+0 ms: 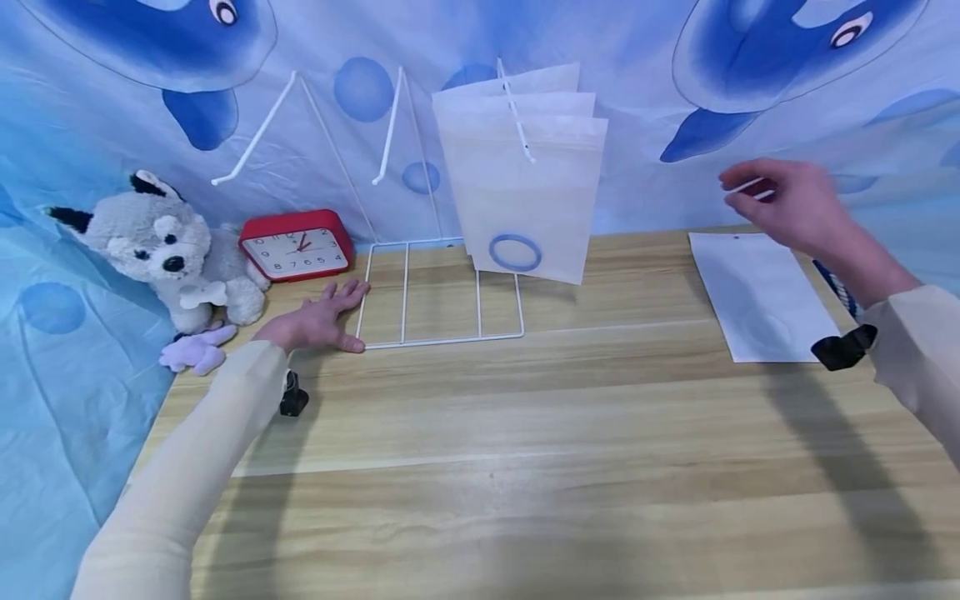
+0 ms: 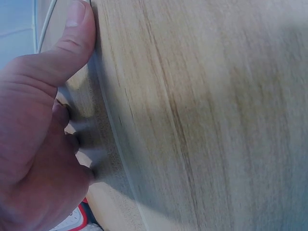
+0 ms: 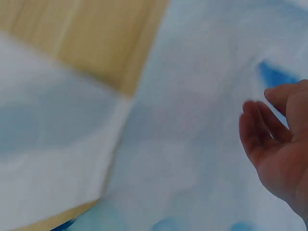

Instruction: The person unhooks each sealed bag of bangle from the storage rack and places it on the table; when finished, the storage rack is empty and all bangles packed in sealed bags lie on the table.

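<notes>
A white wire rack (image 1: 402, 292) stands at the back of the table, with three slanting prongs. Several white translucent zip bags (image 1: 525, 192) hang from its right prong, the front one marked with a blue ring. My left hand (image 1: 318, 321) lies on the table with fingers spread, thumb and fingertips at the left side of the rack's base. In the left wrist view the thumb (image 2: 77, 43) extends along the wood. Raised above the right side, my right hand (image 1: 795, 204) has loosely bent fingers and nothing in them. Beneath it, a white bag (image 1: 757, 300) lies flat on the table.
A red alarm clock (image 1: 296, 246) stands left of the rack, beside a grey-and-white plush dog (image 1: 176, 250) and a small purple plush toy (image 1: 197, 350). A dark blue patterned item (image 1: 836, 287) shows partly behind my right wrist. A blue whale-print cloth (image 1: 630, 50) hangs behind the table.
</notes>
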{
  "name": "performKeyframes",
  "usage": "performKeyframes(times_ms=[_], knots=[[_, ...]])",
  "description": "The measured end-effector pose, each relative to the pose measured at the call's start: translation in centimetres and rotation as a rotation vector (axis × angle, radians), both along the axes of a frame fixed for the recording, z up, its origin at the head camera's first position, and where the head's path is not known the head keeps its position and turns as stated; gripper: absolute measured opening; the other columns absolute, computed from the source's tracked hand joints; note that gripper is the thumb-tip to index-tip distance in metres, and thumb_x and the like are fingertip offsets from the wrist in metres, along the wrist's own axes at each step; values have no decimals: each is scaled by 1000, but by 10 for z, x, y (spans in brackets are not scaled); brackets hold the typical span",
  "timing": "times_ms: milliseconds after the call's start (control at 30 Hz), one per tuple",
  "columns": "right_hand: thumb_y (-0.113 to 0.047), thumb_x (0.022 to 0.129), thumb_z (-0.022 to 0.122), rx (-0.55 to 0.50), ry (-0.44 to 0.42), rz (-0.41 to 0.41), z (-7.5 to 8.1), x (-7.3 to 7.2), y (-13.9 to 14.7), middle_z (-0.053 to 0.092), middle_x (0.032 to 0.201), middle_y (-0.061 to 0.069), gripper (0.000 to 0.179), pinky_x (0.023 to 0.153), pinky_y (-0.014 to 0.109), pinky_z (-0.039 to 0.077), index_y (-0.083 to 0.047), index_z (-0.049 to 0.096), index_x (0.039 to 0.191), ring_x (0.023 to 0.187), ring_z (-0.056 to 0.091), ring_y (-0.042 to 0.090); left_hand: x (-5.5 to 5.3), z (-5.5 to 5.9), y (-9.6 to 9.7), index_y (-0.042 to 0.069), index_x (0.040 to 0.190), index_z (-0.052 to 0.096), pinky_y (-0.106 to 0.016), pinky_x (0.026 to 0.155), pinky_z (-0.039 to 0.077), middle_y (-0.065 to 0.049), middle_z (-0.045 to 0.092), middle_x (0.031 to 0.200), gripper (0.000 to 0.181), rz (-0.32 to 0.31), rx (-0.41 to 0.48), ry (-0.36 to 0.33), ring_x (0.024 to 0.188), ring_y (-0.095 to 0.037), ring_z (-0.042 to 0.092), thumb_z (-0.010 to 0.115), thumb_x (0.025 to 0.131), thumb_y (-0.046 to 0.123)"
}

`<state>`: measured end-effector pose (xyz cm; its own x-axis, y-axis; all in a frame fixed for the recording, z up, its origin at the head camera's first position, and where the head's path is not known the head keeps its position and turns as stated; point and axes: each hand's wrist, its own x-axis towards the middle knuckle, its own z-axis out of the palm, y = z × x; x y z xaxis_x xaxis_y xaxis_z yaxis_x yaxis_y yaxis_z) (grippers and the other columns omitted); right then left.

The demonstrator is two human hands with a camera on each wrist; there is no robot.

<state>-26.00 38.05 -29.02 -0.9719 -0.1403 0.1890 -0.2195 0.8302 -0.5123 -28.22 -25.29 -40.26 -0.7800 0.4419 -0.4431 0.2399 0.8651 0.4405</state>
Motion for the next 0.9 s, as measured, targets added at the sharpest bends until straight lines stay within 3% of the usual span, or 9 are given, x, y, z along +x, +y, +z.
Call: performKeyframes(times_ms=[133, 300, 400, 667, 833, 900], knots=[[-17, 101, 61, -126, -51, 136, 22, 8, -38, 62, 126, 14, 39, 73, 7, 45, -4, 58, 137, 96, 57, -3, 2, 2, -3, 11, 161, 5, -76, 106, -5, -20, -8, 165, 114, 17, -25, -10, 145, -50, -16, 82, 82, 41], [-9, 99, 63, -313, -84, 274, 41, 16, -70, 63, 127, 1, 42, 84, 9, 47, -7, 56, 140, 108, 62, 2, 0, 6, -2, 10, 161, 6, -77, 106, -3, -21, -5, 165, 112, -3, -31, 16, 145, -52, -12, 81, 83, 40], [-1, 97, 63, -447, -88, 327, 47, 18, -86, 64, 128, 3, 43, 87, 13, 49, -6, 57, 139, 111, 63, 8, 1, 4, -2, 8, 161, 7, -78, 105, -3, -22, -4, 165, 112, -17, -26, 17, 145, -53, -12, 82, 83, 39], [2, 95, 65, -663, -123, 346, 56, 14, -115, 61, 131, 12, 44, 88, 20, 52, -5, 57, 138, 116, 62, 19, -2, -2, 0, 8, 161, 8, -76, 106, -3, -22, -4, 165, 112, -20, -43, 25, 145, -52, -11, 81, 83, 41], [3, 95, 64, -730, -124, 360, 60, 11, -132, 59, 132, 14, 46, 88, 22, 53, -7, 57, 139, 115, 61, 22, 0, -2, -1, 8, 161, 8, -74, 108, -4, -22, -4, 165, 112, -12, -38, 37, 145, -52, -11, 81, 82, 41], [1, 95, 64, -711, -116, 344, 62, 11, -138, 58, 132, 13, 46, 88, 21, 53, -10, 58, 140, 115, 59, 23, 0, -2, -2, 8, 161, 8, -75, 108, -4, -22, -4, 165, 112, -13, -38, 42, 145, -52, -11, 81, 83, 41]])
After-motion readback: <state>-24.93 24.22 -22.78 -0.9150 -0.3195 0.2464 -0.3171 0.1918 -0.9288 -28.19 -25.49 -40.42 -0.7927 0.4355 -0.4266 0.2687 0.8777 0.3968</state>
